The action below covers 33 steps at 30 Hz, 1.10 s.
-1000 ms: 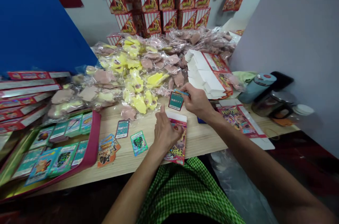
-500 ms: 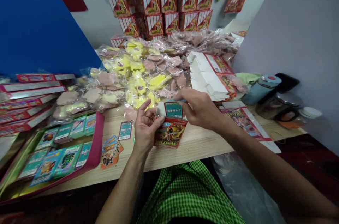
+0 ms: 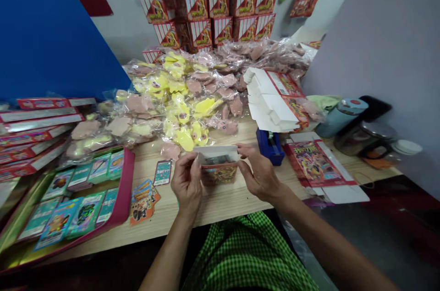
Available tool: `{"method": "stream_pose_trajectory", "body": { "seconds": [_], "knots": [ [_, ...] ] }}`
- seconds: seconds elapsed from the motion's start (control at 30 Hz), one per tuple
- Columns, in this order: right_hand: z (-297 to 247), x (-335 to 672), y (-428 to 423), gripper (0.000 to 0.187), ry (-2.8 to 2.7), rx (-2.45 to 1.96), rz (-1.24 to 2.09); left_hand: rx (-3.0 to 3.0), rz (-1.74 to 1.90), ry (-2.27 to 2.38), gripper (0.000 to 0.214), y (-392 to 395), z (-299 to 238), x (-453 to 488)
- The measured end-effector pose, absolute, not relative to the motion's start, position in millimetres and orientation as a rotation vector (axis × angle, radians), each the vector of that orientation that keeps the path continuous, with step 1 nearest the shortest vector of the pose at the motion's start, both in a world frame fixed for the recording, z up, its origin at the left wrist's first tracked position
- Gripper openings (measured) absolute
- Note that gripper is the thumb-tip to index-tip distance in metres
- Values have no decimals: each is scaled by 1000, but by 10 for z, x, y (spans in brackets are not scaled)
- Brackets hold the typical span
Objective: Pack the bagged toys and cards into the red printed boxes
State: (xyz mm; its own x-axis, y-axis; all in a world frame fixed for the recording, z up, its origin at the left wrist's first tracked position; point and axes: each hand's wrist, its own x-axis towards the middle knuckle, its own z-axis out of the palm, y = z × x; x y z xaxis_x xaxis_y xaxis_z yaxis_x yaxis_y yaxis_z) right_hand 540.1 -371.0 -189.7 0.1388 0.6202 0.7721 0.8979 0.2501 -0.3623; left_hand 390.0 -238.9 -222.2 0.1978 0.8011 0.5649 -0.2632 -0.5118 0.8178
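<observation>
Between the two hands, just over the near edge of the bench [image 3: 227, 199], a red printed box [image 3: 220, 172] is held up with its white top flap standing open. The left hand [image 3: 187, 184] pinches the box's left side, fingers [image 3: 196, 166] closed on it. The right hand [image 3: 261, 177] grips the right side, its fingers curled round the flap's corner. Just beyond the right fingers stands a blue tape dispenser [image 3: 270, 144]. Left of the left fingers lie loose cards [image 3: 162, 172] and, farther out, a pink tray [image 3: 123, 190] of cards. Beyond the fingers spreads a heap of bagged toys [image 3: 185, 98], yellow and pink.
</observation>
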Motion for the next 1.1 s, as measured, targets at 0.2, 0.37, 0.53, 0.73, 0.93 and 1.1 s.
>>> {"method": "stream_pose_trajectory", "body": {
  "seconds": [0.2,0.37,0.53,0.73,0.93,1.1],
  "knots": [
    [-1987,5389,-3651,37,-1692,-1413,-529,1937,1513,415,15,-2359,-2208,3713],
    [-1799,5410,-3621,22,-1663,-1440,-312,1674,1305,433,21,-2397,-2051,3705],
    [-1692,5456,-3666,31,-1628,-1388,-228,1711,1138,279,21,-2363,-2045,3680],
    [-1618,5477,-3798,12,-1860,-1454,-173,1722,1107,139,28,-2427,-2055,3663],
    [-1554,5418,-3770,11,-1768,-1526,-114,1678,1143,335,39,-2506,-2011,3712],
    [-1546,5408,-3722,13,-1836,-1519,-220,1933,1136,143,29,-2396,-1922,3666]
  ]
}}
